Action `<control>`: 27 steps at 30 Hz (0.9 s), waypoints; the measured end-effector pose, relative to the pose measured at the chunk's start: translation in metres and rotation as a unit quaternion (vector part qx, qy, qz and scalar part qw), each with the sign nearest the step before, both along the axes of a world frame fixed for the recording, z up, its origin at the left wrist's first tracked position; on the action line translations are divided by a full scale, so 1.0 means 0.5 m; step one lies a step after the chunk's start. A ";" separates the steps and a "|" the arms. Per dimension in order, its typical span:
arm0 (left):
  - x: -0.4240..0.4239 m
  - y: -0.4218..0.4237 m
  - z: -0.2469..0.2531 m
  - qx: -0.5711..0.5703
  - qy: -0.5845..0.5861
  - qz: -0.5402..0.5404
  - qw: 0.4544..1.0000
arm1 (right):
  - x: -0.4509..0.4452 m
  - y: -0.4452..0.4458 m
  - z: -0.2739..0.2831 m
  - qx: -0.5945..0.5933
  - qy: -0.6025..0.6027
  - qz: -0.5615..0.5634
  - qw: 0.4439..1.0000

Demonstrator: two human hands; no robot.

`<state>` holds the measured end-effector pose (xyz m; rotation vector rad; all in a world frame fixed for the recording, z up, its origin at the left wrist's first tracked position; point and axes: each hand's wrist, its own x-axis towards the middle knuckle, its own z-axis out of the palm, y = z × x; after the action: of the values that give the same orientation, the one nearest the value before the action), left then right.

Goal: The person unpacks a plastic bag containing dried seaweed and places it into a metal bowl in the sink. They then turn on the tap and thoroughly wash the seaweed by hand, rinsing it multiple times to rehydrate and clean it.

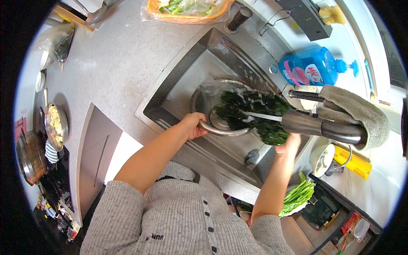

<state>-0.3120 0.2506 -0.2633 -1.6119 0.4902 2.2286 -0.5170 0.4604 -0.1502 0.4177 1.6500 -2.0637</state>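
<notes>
My left hand (195,126) grips the near-left rim of a round metal basin (228,131), which stands in the stainless steel sink (181,86). Water and a mass of wet dark greens (245,103), leaves or seaweed, are in the basin. At the basin's right, part of the greens hangs over the rim. My right hand (288,143) holds that side of the bunch; its fingers are mostly hidden by the leaves and the tap. From the dark metal tap (302,122) a stream of water (264,116) runs onto the greens.
A dark scrubber (252,156) lies in the sink's near part. Beyond the tap, draped with a grey cloth (360,118), is a blue pump bottle (309,67). A bowl (322,160) and green stalks (298,194) sit at right. An orange basket (191,14) stands behind; a pan of pale pieces (55,126) left.
</notes>
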 end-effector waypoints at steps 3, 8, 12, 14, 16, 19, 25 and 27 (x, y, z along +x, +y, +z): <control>-0.002 0.012 0.040 0.047 -0.006 0.026 0.999 | -0.001 0.018 0.104 -0.047 0.053 -0.012 0.997; 0.012 0.031 0.024 0.094 0.033 0.040 0.994 | 0.006 0.102 0.225 -0.027 0.080 -0.055 0.995; 0.031 0.016 0.018 0.110 0.046 0.054 0.991 | -0.001 0.201 0.289 -0.079 0.068 -0.081 0.991; 0.035 0.001 0.039 0.138 0.016 0.076 0.987 | 0.010 0.215 0.320 -0.091 0.091 -0.085 0.988; 0.037 -0.001 0.043 0.170 0.010 0.118 0.978 | 0.008 0.257 0.337 -0.106 0.097 -0.087 0.986; 0.041 0.000 0.044 0.190 0.028 0.177 0.965 | 0.014 0.287 0.364 -0.040 0.123 -0.111 0.985; 0.032 0.031 0.052 0.278 0.042 0.292 0.914 | 0.023 0.288 0.381 -0.022 0.094 -0.139 0.986; 0.028 0.054 0.051 0.302 0.051 0.312 0.899 | 0.031 0.285 0.381 -0.007 0.092 -0.146 0.985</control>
<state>-0.2979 0.2778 -0.2377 -1.4193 -0.7539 2.5274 -0.5015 0.6028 0.0405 0.5036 1.7652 -2.3890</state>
